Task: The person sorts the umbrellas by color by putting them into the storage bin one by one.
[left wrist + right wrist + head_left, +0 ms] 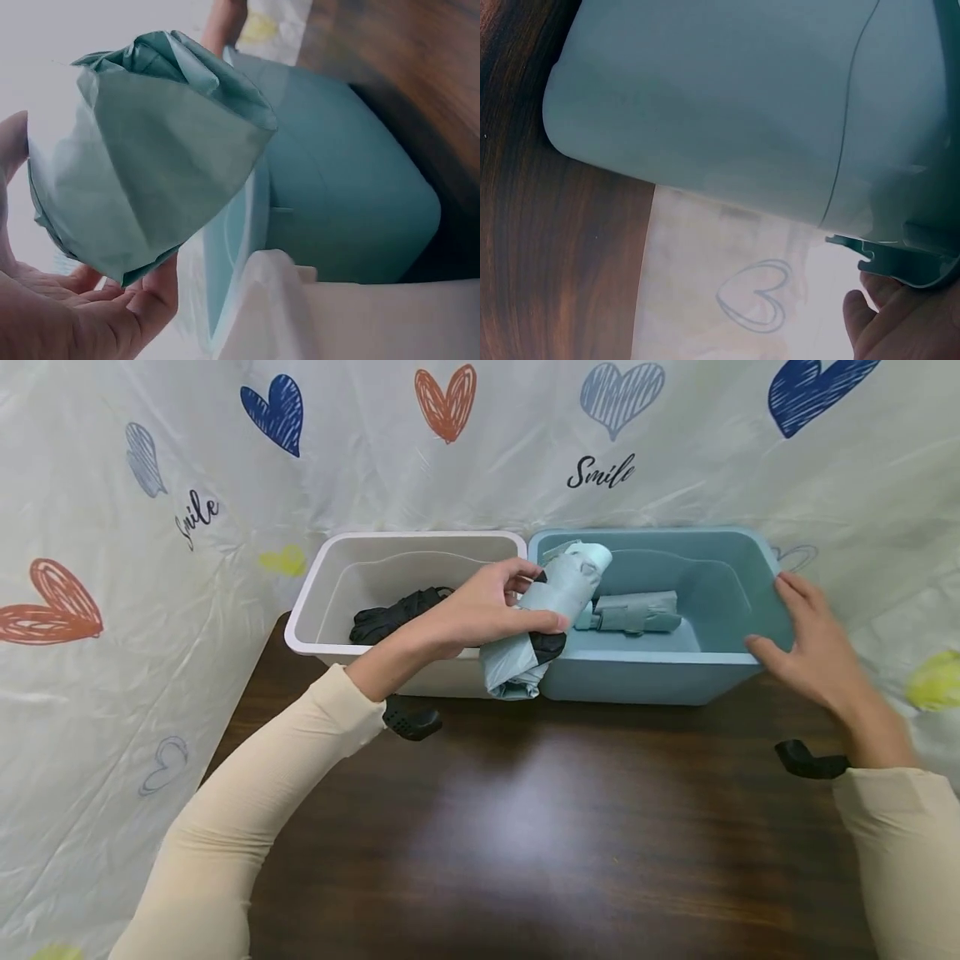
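My left hand grips a folded light-blue umbrella with black patches, holding it slanted above where the two bins meet. In the left wrist view, the gathered cloth end of this umbrella faces the camera. At the right end of the blue bin, my right hand holds the rim, thumb over the inner side and fingers outside. Another folded light-blue umbrella lies on that bin's floor. Inside the white bin is a bundle of black cloth, partly hidden by my left forearm.
Both bins stand side by side at the back of a dark wooden table. Behind them hangs a white sheet printed with hearts. The blue bin's outer wall fills much of the right wrist view.
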Demonstrator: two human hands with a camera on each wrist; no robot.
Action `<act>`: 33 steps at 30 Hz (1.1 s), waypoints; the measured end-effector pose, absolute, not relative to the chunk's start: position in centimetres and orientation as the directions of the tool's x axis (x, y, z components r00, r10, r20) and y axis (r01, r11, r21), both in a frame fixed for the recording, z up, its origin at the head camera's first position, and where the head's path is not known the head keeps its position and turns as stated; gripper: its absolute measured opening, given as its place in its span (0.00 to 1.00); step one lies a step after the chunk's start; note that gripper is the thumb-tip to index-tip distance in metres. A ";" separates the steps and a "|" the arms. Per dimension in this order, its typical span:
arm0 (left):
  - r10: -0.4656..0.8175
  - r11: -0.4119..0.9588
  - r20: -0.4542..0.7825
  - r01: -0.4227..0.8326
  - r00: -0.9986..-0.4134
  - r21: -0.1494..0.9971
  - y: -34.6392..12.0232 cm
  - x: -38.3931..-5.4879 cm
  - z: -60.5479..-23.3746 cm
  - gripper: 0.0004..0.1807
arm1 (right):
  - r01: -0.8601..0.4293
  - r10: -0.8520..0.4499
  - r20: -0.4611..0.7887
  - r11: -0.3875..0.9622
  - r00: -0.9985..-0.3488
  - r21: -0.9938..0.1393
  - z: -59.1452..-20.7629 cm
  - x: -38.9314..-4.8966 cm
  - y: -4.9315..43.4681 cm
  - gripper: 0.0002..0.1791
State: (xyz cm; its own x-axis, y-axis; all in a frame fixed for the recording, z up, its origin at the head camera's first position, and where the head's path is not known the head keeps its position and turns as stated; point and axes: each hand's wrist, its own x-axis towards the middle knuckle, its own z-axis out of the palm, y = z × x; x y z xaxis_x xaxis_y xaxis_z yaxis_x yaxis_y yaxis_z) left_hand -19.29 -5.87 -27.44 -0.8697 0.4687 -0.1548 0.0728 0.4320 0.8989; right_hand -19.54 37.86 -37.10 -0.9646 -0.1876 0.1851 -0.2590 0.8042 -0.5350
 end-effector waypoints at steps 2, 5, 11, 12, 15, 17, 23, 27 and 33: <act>0.474 0.447 -0.148 0.092 -0.868 0.890 -5.1 -20.0 -27.0 0.45 | -0.262 -0.183 0.195 0.800 -0.963 -0.540 -37.0 -19.5 38.0 0.48; 0.482 0.489 -0.153 0.120 -0.862 0.864 -4.2 -21.0 -26.5 0.47 | -0.270 -0.189 0.202 0.799 -0.961 -0.537 -37.0 -19.4 38.2 0.48; 0.509 0.512 -0.153 0.155 -0.847 0.845 -2.7 -23.0 -25.6 0.47 | -0.302 -0.215 0.220 0.786 -0.951 -0.539 -37.2 -19.5 38.3 0.47; 0.513 0.503 -0.162 0.142 -0.843 0.853 -2.5 -23.3 -25.6 0.47 | -0.305 -0.215 0.224 0.784 -0.951 -0.541 -37.2 -19.4 38.4 0.47; 0.511 0.484 -0.182 0.106 -0.840 0.869 -1.8 -24.1 -25.5 0.47 | -0.303 -0.208 0.231 0.785 -0.950 -0.539 -37.2 -19.4 38.5 0.47; 0.501 0.485 -0.180 0.103 -0.847 0.868 -1.3 -24.5 -25.5 0.46 | -0.301 -0.204 0.234 0.789 -0.951 -0.536 -37.2 -19.3 38.6 0.47; 0.501 0.485 -0.157 0.126 -0.851 0.865 -0.1 -25.7 -25.4 0.44 | -0.292 -0.192 0.237 0.796 -0.952 -0.530 -37.4 -19.4 38.8 0.48; 0.523 0.478 -0.150 0.143 -0.839 0.866 0.4 -26.5 -25.6 0.43 | -0.287 -0.189 0.232 0.798 -0.954 -0.530 -37.5 -19.5 38.7 0.48; 0.595 0.522 -0.084 0.305 -0.799 0.796 0.6 -27.3 -25.9 0.45 | -0.291 -0.190 0.237 0.792 -0.953 -0.536 -37.6 -19.6 38.5 0.48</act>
State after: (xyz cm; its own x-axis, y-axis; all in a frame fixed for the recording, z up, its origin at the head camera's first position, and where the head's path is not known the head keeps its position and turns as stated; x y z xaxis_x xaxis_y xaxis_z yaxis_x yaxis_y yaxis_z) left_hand -27.31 0.62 -25.94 -0.7990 0.5954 -0.0844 0.3050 0.5221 0.7965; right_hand -19.64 38.46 -37.60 -0.9527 -0.1899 0.2372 -0.2914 0.7920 -0.5364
